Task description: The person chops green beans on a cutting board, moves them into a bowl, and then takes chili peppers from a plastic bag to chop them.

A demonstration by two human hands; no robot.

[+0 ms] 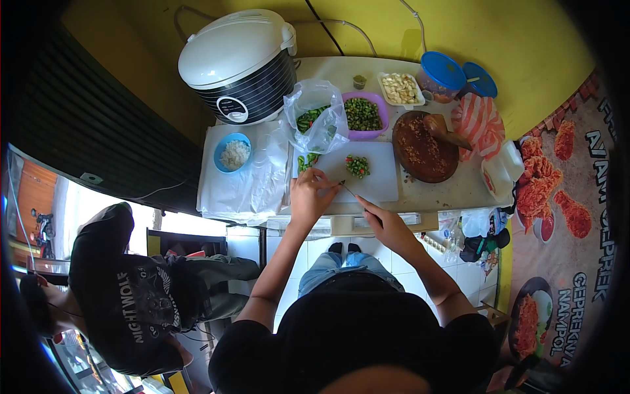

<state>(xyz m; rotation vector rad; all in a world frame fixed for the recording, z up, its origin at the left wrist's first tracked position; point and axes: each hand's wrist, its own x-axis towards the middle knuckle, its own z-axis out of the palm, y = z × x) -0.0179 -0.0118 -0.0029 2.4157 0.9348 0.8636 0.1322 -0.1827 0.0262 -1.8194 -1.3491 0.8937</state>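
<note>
My right hand is closed round the handle of a small knife, its blade angled up and left over the front of the white cutting board. Close to the knife tip, the fingers of my left hand are pinched together; what sits between them is too small to make out. On the board lies a heap of chopped green pieces with bits of red. More cut green pieces lie just beyond my left fingers. Behind them stands a clear plastic bag with green vegetables inside.
A purple bowl holds chopped greens. Right of the board is a stone mortar with a pestle. A rice cooker and a blue bowl of rice stand left. Another person is at the left.
</note>
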